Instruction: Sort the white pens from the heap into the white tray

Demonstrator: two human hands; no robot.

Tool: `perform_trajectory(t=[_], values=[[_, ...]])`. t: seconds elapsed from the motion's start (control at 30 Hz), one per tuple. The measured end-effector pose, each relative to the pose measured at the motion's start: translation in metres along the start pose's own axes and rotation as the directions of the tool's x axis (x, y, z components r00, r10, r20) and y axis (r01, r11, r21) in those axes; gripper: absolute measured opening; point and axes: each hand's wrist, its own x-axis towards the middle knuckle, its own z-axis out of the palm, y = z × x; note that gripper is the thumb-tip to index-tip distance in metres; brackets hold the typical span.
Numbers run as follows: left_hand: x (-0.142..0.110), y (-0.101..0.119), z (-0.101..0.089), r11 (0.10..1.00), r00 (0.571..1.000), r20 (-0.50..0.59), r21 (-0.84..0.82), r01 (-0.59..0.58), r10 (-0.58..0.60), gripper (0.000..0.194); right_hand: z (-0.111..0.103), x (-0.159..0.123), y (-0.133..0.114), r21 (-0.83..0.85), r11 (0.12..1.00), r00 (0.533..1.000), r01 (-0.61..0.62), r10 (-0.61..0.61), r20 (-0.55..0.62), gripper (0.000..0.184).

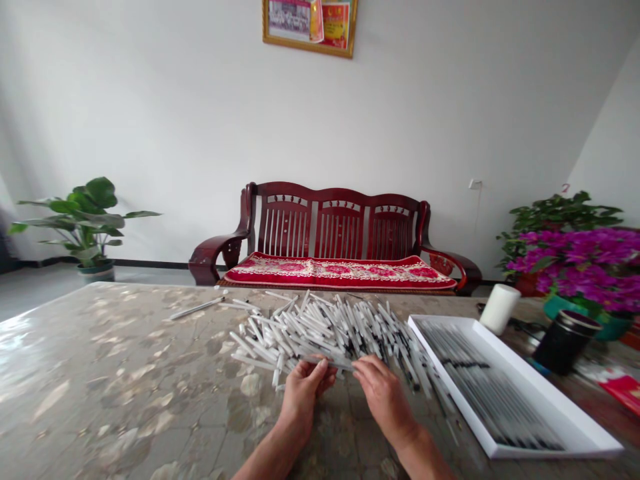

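Observation:
A slim translucent pen (341,364) lies level between my two hands, in front of the pile. My left hand (306,387) pinches its left end with thumb and fingers. Closed at the right end of the same pen is my right hand (383,395), seen from its back, so the fingertips are partly hidden. Just beyond both hands spreads a heap of white and clear pen parts (320,327), some with black ends. To the right, a shallow white box (545,383) holds rows of clear pens with dark tips (493,390).
The patterned table (125,400) reaches far to the left. A few loose pen pieces (197,308) lie left of the heap. Behind the box stand a white roll (500,309), a dark cup (565,342) and purple flowers (590,263). A wooden bench (340,227) is beyond the table.

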Motion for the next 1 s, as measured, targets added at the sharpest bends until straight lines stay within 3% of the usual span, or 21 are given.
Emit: perform_trajectory(t=[0.13,0.23,0.33,0.43,0.5,0.63,0.73,0.87,1.0], values=[[-0.003,0.003,0.001,0.999,0.999,0.011,0.032,-0.034,0.034,0.054,0.001,0.001,-0.001,0.113,0.99,0.996,-0.086,0.087,-0.003,0.025],[-0.004,0.007,0.002,0.994,0.995,0.068,0.079,-0.081,0.076,0.052,-0.001,0.002,-0.003,0.29,0.908,0.954,-0.301,0.286,0.096,0.018],[-0.006,0.009,0.003,0.985,0.987,0.12,0.121,-0.121,0.106,0.05,-0.002,0.003,-0.004,0.429,0.7,0.821,-0.57,0.493,0.287,0.018],[-0.007,0.008,0.003,0.983,0.985,0.135,0.133,-0.13,0.112,0.048,-0.002,0.004,-0.005,0.512,0.482,0.695,-0.711,0.592,0.408,0.025],[-0.006,0.006,0.003,0.989,0.99,0.096,0.096,-0.111,0.102,0.045,0.0,0.005,-0.007,0.606,0.362,0.669,-0.709,0.616,0.416,0.029],[-0.004,0.003,0.002,0.999,0.999,0.008,-0.026,-0.035,0.035,0.032,0.003,0.009,-0.019,0.802,0.107,0.681,-0.588,0.6,0.419,0.039],[-0.005,0.001,0.002,0.997,0.998,0.048,-0.056,0.046,-0.043,0.027,0.008,0.007,-0.029,0.813,-0.057,0.655,-0.579,0.562,0.505,0.047],[-0.009,-0.003,0.003,0.99,0.974,0.175,0.018,0.14,-0.141,0.032,0.011,0.001,-0.031,0.815,-0.15,0.586,-0.56,0.624,0.517,0.052],[-0.014,-0.002,0.005,0.986,0.979,0.134,0.078,0.145,-0.155,0.043,0.001,0.004,-0.015,0.778,-0.191,0.442,-0.599,0.731,0.52,0.052]])
